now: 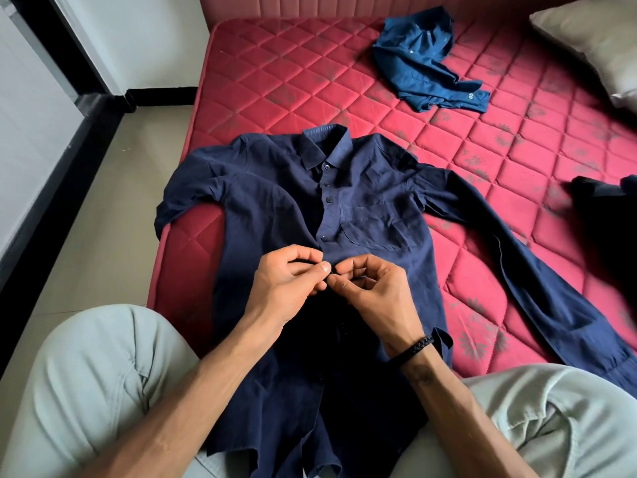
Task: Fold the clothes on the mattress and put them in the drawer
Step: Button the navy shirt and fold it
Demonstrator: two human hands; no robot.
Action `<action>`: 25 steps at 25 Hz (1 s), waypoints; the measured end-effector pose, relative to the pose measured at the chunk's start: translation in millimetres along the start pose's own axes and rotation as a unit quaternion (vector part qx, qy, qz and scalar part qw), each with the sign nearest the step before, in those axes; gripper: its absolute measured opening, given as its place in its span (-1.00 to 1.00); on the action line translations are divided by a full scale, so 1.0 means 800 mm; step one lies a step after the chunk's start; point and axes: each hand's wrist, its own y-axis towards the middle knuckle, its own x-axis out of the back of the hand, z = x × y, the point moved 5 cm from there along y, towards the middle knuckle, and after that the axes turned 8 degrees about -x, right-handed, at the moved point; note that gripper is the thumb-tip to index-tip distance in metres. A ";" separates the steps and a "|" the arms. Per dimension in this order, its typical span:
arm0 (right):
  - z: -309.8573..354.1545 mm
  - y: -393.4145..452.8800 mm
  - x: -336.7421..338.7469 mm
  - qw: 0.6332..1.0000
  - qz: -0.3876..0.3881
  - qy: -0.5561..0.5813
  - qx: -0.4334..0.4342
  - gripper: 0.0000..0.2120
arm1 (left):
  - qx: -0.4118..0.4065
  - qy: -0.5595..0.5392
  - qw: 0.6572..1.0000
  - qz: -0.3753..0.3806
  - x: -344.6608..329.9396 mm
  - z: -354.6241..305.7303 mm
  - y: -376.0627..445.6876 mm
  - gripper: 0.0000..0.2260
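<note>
A navy button-up shirt (372, 208) lies face up and spread out on the red quilted mattress (282, 81), collar away from me, its hem over my lap. The upper buttons are fastened. My left hand (286, 284) pinches the left edge of the placket at mid-chest. My right hand (372, 288) pinches the right edge, and the fingertips of both hands meet around a button there. One sleeve stretches off to the right; the other is bunched at the mattress's left edge. A crumpled lighter blue shirt (424, 60) lies further back on the mattress.
A grey pillow (596, 39) rests at the far right corner. A dark garment (599, 215) lies at the right edge of view. My knees in pale grey trousers (89, 384) frame the shirt. Tiled floor (113, 208) runs along the mattress's left side.
</note>
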 end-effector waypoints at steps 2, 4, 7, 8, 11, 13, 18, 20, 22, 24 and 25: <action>0.001 -0.001 -0.001 1.000 -0.010 0.004 -0.011 -0.89 | -0.063 0.073 0.995 0.006 0.001 -0.007 0.001 -0.84; 0.002 -0.002 0.000 0.999 -0.019 0.018 -0.028 -0.90 | -0.142 0.139 0.980 0.020 -0.001 -0.019 0.000 -0.82; 0.001 -0.001 0.000 0.998 -0.016 0.029 -0.059 -0.92 | -0.214 0.160 0.962 0.049 -0.006 -0.029 -0.004 -0.81; 0.000 0.001 0.000 0.997 -0.005 0.032 -0.072 -0.92 | -0.221 0.155 0.961 0.059 -0.007 -0.030 -0.004 -0.81; -0.004 0.005 0.001 0.983 0.057 0.126 -0.125 -0.94 | -0.221 0.137 0.963 0.069 -0.009 -0.030 -0.004 -0.82; -0.004 0.006 0.004 0.971 0.076 0.176 -0.140 -0.94 | -0.224 0.137 0.964 0.054 -0.011 -0.031 -0.005 -0.84; 0.006 0.003 0.008 0.999 -0.019 -0.012 -0.033 -0.92 | -0.228 0.160 0.961 -0.007 -0.008 -0.026 0.004 -0.84; 0.026 -0.014 0.009 0.989 -0.068 -0.120 0.056 -0.90 | -0.191 0.128 0.973 -0.013 -0.006 -0.021 0.010 -0.82; 0.039 -0.044 0.003 0.960 -0.107 -0.226 0.125 -0.81 | -0.152 0.089 0.984 -0.018 -0.001 -0.016 0.016 -0.80; 0.033 -0.075 -0.008 0.930 -0.140 -0.306 0.146 -0.71 | -0.128 0.048 0.990 -0.023 0.004 -0.010 0.022 -0.77; 0.023 -0.083 -0.011 0.923 -0.147 -0.332 0.131 -0.67 | -0.117 0.033 0.992 -0.027 0.007 -0.006 0.024 -0.76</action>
